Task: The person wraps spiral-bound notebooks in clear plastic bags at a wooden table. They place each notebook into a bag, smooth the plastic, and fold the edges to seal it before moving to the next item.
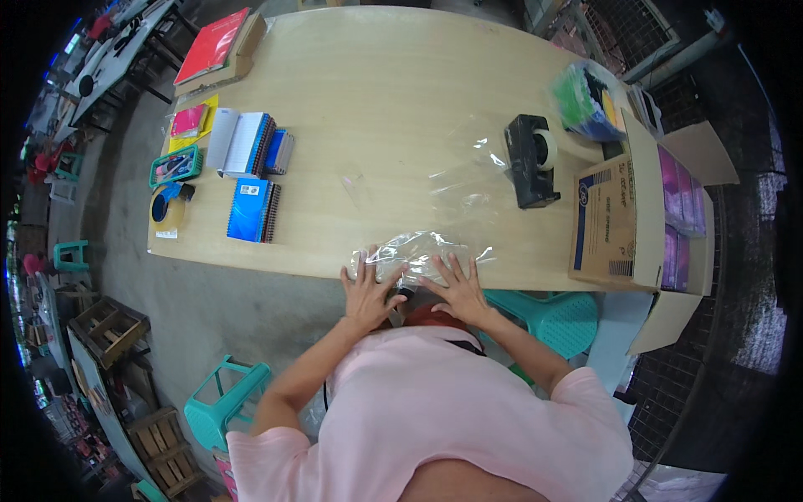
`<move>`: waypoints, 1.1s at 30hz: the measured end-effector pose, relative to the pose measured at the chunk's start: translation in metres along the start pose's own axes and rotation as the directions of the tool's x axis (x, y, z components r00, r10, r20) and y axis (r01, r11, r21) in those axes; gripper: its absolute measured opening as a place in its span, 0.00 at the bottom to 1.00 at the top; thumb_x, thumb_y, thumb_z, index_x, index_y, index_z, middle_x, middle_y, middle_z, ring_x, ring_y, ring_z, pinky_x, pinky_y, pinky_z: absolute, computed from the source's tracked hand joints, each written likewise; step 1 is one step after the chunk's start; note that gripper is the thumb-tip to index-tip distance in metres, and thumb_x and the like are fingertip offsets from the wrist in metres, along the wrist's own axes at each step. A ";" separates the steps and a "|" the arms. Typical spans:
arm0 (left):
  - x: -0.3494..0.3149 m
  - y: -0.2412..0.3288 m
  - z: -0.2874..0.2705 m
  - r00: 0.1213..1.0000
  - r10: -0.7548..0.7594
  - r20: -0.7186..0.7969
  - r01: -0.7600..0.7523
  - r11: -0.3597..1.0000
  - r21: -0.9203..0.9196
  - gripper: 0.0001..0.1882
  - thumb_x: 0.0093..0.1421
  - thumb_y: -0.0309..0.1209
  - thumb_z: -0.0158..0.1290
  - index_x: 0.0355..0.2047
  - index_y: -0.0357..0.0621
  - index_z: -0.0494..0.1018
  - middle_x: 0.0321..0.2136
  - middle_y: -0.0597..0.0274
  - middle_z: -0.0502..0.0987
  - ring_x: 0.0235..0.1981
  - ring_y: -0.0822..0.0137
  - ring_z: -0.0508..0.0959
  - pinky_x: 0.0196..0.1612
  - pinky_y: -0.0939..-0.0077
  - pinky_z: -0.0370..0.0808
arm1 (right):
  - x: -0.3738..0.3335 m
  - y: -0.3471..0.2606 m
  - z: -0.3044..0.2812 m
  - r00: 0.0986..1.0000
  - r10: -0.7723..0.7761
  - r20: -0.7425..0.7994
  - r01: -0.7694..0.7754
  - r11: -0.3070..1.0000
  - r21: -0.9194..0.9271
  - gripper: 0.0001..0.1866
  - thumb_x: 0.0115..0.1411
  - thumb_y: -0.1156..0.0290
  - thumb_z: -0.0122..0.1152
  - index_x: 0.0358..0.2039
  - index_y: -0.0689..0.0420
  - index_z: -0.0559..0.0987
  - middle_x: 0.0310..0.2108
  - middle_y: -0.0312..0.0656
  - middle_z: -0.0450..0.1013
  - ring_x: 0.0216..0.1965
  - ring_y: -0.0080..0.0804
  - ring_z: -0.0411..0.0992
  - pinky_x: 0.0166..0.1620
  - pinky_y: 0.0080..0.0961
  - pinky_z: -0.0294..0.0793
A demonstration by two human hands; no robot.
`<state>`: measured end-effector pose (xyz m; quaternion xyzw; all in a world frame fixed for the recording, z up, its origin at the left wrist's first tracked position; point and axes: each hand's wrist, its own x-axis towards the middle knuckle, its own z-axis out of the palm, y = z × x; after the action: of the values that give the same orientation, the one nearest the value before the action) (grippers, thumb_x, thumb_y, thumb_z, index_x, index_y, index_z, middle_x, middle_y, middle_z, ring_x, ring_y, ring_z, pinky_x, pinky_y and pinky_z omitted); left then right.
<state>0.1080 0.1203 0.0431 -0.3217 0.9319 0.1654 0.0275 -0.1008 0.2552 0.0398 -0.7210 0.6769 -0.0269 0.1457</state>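
A clear plastic bag [427, 248] lies crinkled at the near edge of the wooden table. My left hand [366, 294] rests on its left part, fingers spread. On its right part lies my right hand [458, 293], fingers spread as well. Both palms face down, and neither hand grips anything. More clear plastic [464, 184] is spread flat beyond the bag, reaching toward a black tape dispenser [529, 163] with a roll of tape in it.
Spiral notebooks [251, 209], a green basket of pens [176, 166] and a tape roll [170, 207] sit at left. Red folders [213, 46] lie at the far left corner. An open cardboard box [609, 222] with purple packs stands right, a filled plastic bag [590, 100] beyond it.
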 end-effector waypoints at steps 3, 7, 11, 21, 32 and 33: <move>-0.003 -0.014 -0.008 0.997 0.063 0.048 -0.066 0.995 0.079 0.34 0.56 0.62 0.47 0.64 0.82 0.55 0.67 0.49 0.49 0.65 0.46 0.52 0.56 0.26 0.48 | -0.005 0.019 -0.008 0.996 -0.080 0.034 0.076 0.991 0.109 0.46 0.45 0.52 0.69 0.64 0.25 0.59 0.71 0.40 0.42 0.69 0.48 0.43 0.64 0.61 0.44; 0.006 -0.032 -0.038 0.961 0.249 0.119 -0.250 0.968 -0.007 0.39 0.54 0.56 0.54 0.65 0.78 0.54 0.61 0.47 0.59 0.58 0.49 0.64 0.56 0.39 0.59 | -0.011 0.031 -0.016 0.992 -0.103 0.074 0.095 0.990 0.102 0.39 0.51 0.60 0.65 0.64 0.30 0.61 0.68 0.34 0.52 0.65 0.39 0.54 0.61 0.54 0.54; 0.048 -0.036 -0.077 0.878 0.298 0.374 -0.271 0.954 -0.125 0.47 0.51 0.46 0.61 0.67 0.75 0.47 0.49 0.51 0.71 0.42 0.51 0.77 0.44 0.60 0.75 | 0.006 0.046 -0.032 0.995 -0.065 0.072 0.044 0.966 0.256 0.27 0.55 0.69 0.59 0.57 0.37 0.71 0.56 0.33 0.68 0.57 0.31 0.65 0.56 0.40 0.64; 0.133 -0.018 -0.038 0.754 0.356 -0.552 -0.585 0.747 -0.316 0.34 0.54 0.29 0.57 0.62 0.58 0.61 0.51 0.46 0.71 0.47 0.49 0.75 0.49 0.57 0.72 | 0.177 0.147 -0.089 0.974 0.221 0.051 -0.199 0.723 0.662 0.28 0.48 0.79 0.61 0.52 0.48 0.77 0.26 0.43 0.74 0.25 0.29 0.71 0.32 0.29 0.72; 0.191 -0.051 -0.019 0.958 0.239 -0.159 -0.262 0.954 -0.145 0.33 0.57 0.57 0.49 0.62 0.73 0.61 0.66 0.57 0.53 0.64 0.51 0.57 0.60 0.40 0.53 | 0.265 0.107 -0.117 0.886 0.439 -0.146 -0.150 0.570 0.808 0.20 0.54 0.70 0.64 0.48 0.56 0.78 0.35 0.43 0.76 0.33 0.27 0.75 0.34 0.23 0.76; 0.196 -0.050 -0.027 0.968 0.221 -0.118 -0.237 0.960 -0.145 0.29 0.57 0.55 0.50 0.60 0.75 0.64 0.67 0.57 0.53 0.64 0.51 0.58 0.58 0.42 0.55 | 0.281 0.081 -0.127 0.924 0.378 -0.048 -0.125 0.421 0.898 0.20 0.56 0.67 0.64 0.49 0.56 0.77 0.36 0.42 0.76 0.34 0.26 0.75 0.34 0.22 0.76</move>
<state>-0.0151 -0.0413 0.0232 -0.2205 0.9470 0.2244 -0.0645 -0.1860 -0.0467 0.0963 -0.4205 0.6774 -0.4384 0.4149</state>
